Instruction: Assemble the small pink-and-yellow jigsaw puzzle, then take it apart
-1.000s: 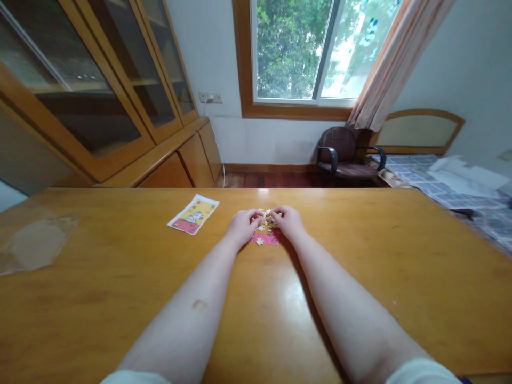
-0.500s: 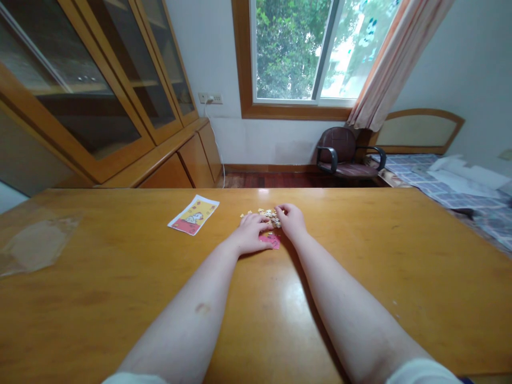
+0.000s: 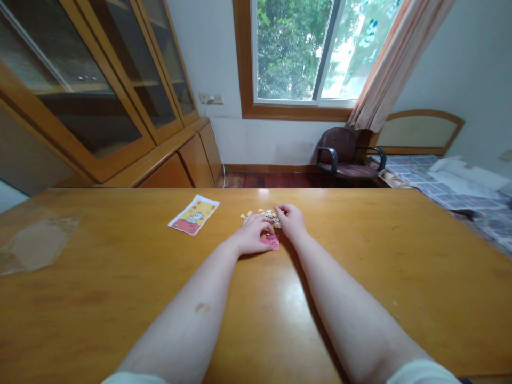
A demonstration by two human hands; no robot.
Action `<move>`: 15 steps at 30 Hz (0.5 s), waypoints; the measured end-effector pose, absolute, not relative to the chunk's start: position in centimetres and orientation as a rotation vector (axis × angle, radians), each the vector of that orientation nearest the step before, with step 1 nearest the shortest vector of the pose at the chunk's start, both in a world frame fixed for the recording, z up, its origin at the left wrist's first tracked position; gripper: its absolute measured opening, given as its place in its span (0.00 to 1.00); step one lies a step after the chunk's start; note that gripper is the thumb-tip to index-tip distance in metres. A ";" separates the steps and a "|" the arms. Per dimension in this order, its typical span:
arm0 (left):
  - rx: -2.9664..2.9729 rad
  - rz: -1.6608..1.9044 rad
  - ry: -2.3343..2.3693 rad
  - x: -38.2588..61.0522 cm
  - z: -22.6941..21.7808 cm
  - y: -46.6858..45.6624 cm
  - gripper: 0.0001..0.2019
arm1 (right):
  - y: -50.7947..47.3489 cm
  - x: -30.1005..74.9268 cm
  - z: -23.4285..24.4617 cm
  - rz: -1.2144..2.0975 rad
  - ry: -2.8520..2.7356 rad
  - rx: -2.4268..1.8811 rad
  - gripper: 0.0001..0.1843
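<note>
A broad, glossy worktop [image 3: 120,298] of honey-coloured wood fills the lower half of the view, and a pale reflection of the window is seen on it between the two forearms. Near its far edge a small heap of loose puzzle pieces [image 3: 267,215] is spread, with a pink assembled section [image 3: 272,241] lying just in front of it. The left hand [image 3: 253,235] is laid flat, palm down and fingers extended, on the pink section and the near pieces, nothing being gripped. The right hand [image 3: 291,221] is curled at the right edge of the heap, its fingertips pinched together on the pieces; whether a single piece is held cannot be told. To the left of the hands a reference card [image 3: 193,214] in yellow and red lies flat, well apart from the heap. A clear plastic bag [image 3: 34,242] lies near the left edge of the worktop. Beyond the worktop, a tall wooden cabinet [image 3: 100,101] with glass doors is set along the left wall, and a wall socket [image 3: 210,98] with a white cord is seen beside it. A wood-framed window [image 3: 304,53] shows green foliage, with a peach curtain [image 3: 394,64] drawn to its right. Below it stands a dark armchair [image 3: 344,152], and a bed [image 3: 452,186] with a checked cover is placed at the right.
</note>
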State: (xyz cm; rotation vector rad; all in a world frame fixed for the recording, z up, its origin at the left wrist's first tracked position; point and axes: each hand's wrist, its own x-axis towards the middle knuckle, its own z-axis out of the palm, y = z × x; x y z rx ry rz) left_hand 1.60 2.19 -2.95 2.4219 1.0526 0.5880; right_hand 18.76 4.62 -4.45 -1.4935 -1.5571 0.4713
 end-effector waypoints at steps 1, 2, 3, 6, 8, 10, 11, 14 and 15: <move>2.421 0.601 1.044 1.6 -2.8 2.2 0.14 | 4.6 18.8 -4.5 0.472 -1.556 -1.488 0.12; 2.422 0.610 1.039 1.7 -2.8 2.2 0.13 | 4.6 18.8 -4.5 0.472 -1.556 -1.484 0.12; 2.427 0.611 1.037 1.7 -2.7 2.2 0.11 | 4.7 18.8 -4.6 0.473 -1.560 -1.482 0.12; 2.436 0.581 1.052 1.7 -2.8 2.5 0.03 | 4.8 18.8 -4.7 0.474 -1.572 -1.484 0.12; 2.401 0.589 1.083 1.6 -2.9 2.8 0.01 | 4.7 18.8 -4.7 0.488 -1.571 -1.476 0.12; 2.311 0.657 1.142 1.5 -3.1 3.1 0.03 | 4.6 18.8 -4.6 0.536 -1.579 -1.437 0.13; 2.251 0.706 1.180 1.5 -3.2 3.2 0.04 | 4.4 18.7 -4.5 0.574 -1.592 -1.401 0.14; 2.044 0.872 1.253 1.4 -3.4 3.5 0.06 | 3.9 18.3 -4.1 0.729 -1.646 -1.256 0.14; 1.978 0.929 1.257 1.3 -3.5 3.6 0.07 | 3.8 18.2 -4.1 0.770 -1.658 -1.225 0.13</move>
